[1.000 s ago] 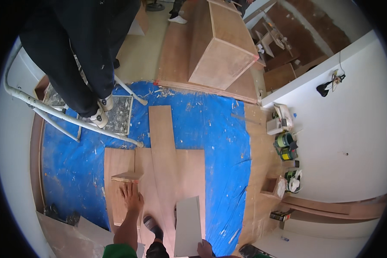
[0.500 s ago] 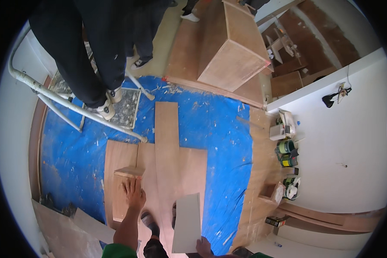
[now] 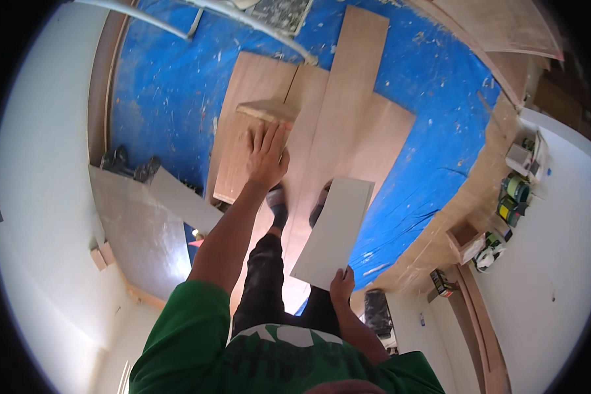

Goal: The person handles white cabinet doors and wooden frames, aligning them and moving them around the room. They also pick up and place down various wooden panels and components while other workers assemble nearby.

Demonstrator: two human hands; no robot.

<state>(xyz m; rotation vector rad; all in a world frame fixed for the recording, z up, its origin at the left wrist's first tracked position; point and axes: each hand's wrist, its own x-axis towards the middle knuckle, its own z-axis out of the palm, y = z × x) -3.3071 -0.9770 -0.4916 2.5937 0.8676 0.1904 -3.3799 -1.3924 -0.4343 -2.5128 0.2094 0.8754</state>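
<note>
Right hand (image 3: 341, 287) grasped pale panel (image 3: 333, 226) near its near right corner, in view overlapping the right edge of the wooden boards (image 3: 384, 131). Left hand (image 3: 267, 162) lay fingers extended on wooden piece (image 3: 264, 109), toward the boards' left edge; gripping or resting, couldn't tell. Panel judged stiff, lightish, smooth, corners chip-prone; long edges seemed best hold.
</note>
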